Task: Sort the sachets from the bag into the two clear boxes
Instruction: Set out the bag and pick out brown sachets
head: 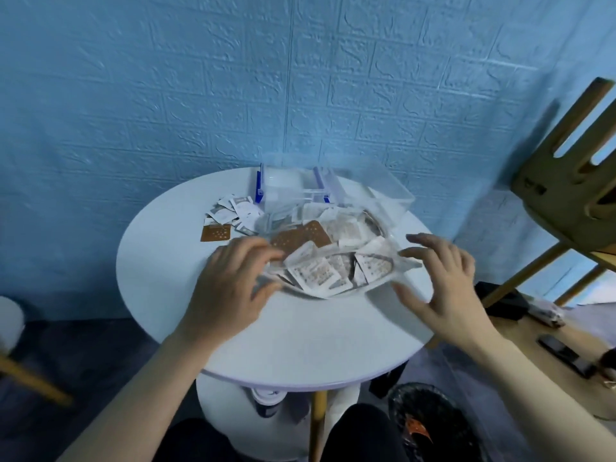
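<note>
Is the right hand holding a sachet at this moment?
No: the right hand hovers open with fingers spread beside the bag, nothing held.

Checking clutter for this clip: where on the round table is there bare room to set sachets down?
Bare tabletop lies along the near edge, between the bag and the person, and on the far left beyond the loose sachets. It is crowded at the back, where the two clear boxes stand, and mid-table under the bag and both hands.
</note>
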Motion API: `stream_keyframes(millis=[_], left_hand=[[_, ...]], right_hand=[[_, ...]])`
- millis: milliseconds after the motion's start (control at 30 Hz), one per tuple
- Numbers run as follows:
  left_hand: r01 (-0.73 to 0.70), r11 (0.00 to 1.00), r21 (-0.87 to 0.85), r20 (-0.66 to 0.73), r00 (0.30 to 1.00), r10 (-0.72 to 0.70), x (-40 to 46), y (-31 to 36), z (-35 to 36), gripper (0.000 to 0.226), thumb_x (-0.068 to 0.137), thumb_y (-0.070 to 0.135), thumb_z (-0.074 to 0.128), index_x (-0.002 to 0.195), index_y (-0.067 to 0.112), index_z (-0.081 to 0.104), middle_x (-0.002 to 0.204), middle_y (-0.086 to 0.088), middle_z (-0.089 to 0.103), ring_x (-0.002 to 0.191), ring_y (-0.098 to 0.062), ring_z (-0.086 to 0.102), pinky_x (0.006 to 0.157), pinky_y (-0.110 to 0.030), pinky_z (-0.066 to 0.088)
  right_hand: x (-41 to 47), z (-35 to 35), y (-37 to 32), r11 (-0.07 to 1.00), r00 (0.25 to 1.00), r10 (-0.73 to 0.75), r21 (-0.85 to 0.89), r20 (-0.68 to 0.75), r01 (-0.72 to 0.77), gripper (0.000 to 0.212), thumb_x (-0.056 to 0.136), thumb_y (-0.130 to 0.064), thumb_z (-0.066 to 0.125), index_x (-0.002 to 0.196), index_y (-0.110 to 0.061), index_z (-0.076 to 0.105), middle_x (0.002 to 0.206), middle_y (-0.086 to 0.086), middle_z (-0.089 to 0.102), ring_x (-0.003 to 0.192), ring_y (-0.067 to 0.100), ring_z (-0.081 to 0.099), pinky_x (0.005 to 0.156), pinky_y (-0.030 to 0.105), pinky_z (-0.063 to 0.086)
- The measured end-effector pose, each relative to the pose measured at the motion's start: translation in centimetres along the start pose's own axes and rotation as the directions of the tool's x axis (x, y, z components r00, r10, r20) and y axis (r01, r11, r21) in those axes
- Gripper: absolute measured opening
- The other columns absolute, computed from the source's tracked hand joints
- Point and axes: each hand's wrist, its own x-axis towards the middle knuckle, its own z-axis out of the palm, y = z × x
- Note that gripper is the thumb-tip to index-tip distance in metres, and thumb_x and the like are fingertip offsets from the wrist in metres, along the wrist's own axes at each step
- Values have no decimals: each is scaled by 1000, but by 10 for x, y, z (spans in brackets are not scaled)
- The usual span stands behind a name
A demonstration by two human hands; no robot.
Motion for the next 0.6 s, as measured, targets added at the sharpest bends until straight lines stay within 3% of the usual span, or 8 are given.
stream_keyframes(millis=[100,233,300,400,600], left_hand=[[-155,987,49,213,967,141,8,15,7,78,80,55,62,145,18,39,147,-7,41,135,-25,39,109,-46,34],[-132,974,184,292,954,74,20,27,13,103,70,71,62,152,22,23,158,-9,25,145,-27,26,109,-58,32],[-69,986,150,286,958,23,19,30,14,102,71,72,57,151,24,17,157,-6,26,145,-25,26,106,-53,38],[-14,996,83,284,959,-10,13,30,13,95,75,71,49,152,21,22,152,-1,38,141,-21,34,96,-42,51],[-64,991,120,229,973,35,6,34,-1,89,73,66,58,144,15,44,133,1,57,121,-21,53,78,-31,57]], right_hand=[[4,12,-30,999,990,-39,36,138,35,82,77,-65,53,148,-31,29,156,-5,23,145,16,16,112,43,16],[12,36,-44,999,982,26,-37,188,-19,103,70,-78,55,150,-39,3,161,-4,-2,148,16,-6,114,47,18],[12,44,-50,1000,986,14,20,165,-18,104,70,-74,60,150,-32,10,161,4,1,148,25,-3,111,49,25],[7,56,-58,990,991,-112,100,80,103,84,82,-65,56,147,-17,32,156,18,16,146,39,4,113,55,24],[4,59,-66,973,975,-175,175,138,150,73,89,-56,49,149,-20,25,158,15,8,146,38,-9,116,56,10]])
